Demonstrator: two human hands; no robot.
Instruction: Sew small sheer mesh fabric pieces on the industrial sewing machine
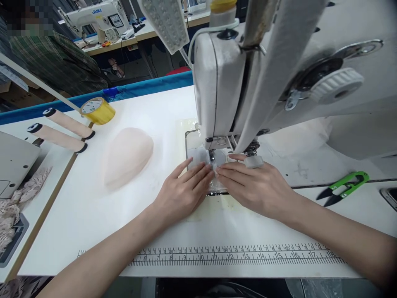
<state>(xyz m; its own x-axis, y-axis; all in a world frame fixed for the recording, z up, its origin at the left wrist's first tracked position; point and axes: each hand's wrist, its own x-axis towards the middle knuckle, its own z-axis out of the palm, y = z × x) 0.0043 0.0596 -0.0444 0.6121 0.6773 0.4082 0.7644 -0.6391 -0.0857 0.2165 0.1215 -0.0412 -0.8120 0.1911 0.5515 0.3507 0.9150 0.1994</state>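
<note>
Both hands rest at the needle plate of a white sewing machine (220, 82), one on each side of its presser foot (212, 155). My left hand (184, 188) lies flat, fingers stretched toward the foot and thumb-side finger raised a little. My right hand (257, 184) mirrors it from the right, fingers extended and partly behind a white knob on the machine. Something clear or sheer shows between the fingertips on the plate (214, 184); what it is I cannot make out. Left of the hands lies a pale pink moulded cup (128, 157).
Two thread cones (62, 132) and a yellow tape roll (97, 111) lie at the left. Green thread snips (343, 188) rest on the right. A ruler strip (217, 256) runs along the front edge. Lace (18, 203) sits far left. A person (56, 62) is behind, near another machine (96, 20).
</note>
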